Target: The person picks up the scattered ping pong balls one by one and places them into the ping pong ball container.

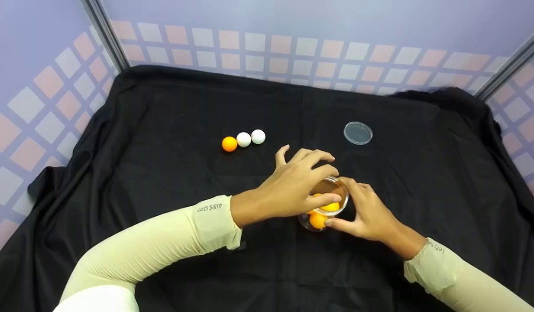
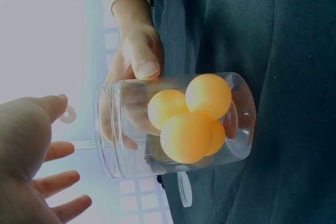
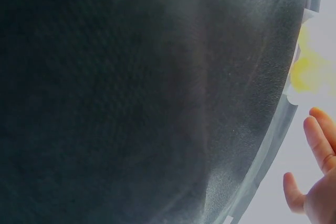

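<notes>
My right hand (image 1: 370,212) grips a clear jar (image 1: 342,203) from the right, its thumb along the side. Several orange balls (image 1: 318,220) lie toward the jar's base. In the left wrist view the jar (image 2: 136,161) shows its ridged rim facing my left hand (image 2: 26,145), with a gap between them; the right hand (image 2: 137,51) holds the far side. Above the jar's mouth in the head view, my left hand (image 1: 292,182) has spread fingers and holds nothing. The right wrist view shows blurred yellow balls (image 3: 307,72) and part of a hand (image 3: 320,182); whose cannot be told.
An orange ball (image 1: 229,144) and two white balls (image 1: 244,139) stand in a row on the black cloth (image 1: 176,130), left of the jar and farther back. A clear round lid (image 1: 358,133) lies behind the jar to the right. Patterned panels (image 1: 301,47) rise behind the cloth.
</notes>
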{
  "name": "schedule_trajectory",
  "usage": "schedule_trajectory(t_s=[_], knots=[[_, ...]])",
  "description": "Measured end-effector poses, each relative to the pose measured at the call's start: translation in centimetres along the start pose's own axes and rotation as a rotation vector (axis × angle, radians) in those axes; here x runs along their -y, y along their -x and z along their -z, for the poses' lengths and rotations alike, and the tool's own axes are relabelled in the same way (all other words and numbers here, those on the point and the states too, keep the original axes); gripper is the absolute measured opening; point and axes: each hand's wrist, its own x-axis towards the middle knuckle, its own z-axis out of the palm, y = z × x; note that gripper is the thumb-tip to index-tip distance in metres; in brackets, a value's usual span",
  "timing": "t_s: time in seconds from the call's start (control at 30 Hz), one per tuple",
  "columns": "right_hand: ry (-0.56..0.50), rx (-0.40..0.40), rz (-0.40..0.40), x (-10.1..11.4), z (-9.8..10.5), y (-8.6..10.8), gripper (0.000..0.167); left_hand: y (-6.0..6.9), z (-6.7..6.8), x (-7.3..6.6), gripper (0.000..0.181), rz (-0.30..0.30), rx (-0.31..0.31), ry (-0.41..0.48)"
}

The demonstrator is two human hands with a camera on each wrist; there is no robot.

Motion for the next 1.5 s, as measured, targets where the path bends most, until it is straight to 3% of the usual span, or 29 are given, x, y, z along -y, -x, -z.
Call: schedule_trajectory(t_s=[0.27, 0.53, 0.77, 1.0, 1.17, 1.5], knots=[[0.002, 0.002, -0.01, 0.0, 0.0, 0.0, 0.085, -0.1, 0.0, 0.6, 0.04, 0.027, 0.002, -0.02], [-0.002, 0.012, -0.017, 0.0, 0.1, 0.0, 0.085, -0.2, 0.0, 2.8, 0.039, 0.1, -0.009, -0.006], [-0.003, 0.022, -0.034, 0.2, 0.2, -0.1, 0.085, 0.1, 0.3, 5.7, 0.041, 0.215, -0.041, -0.024], [-0.005, 0.013, -0.033, 0.2, 0.0, -0.1, 0.082, 0.6, 0.3, 9.3, 0.041, 0.29, -0.094, -0.06], [-0.008, 0.003, -0.032, 0.2, 0.0, -0.1, 0.08, 1.0, 0.5, 11.7, 0.045, 0.367, -0.098, -0.082], [-0.014, 0.007, -0.04, 0.2, -0.1, 0.0, 0.08, 2.7, 0.6, 16.7, 0.046, 0.497, -0.135, -0.113]])
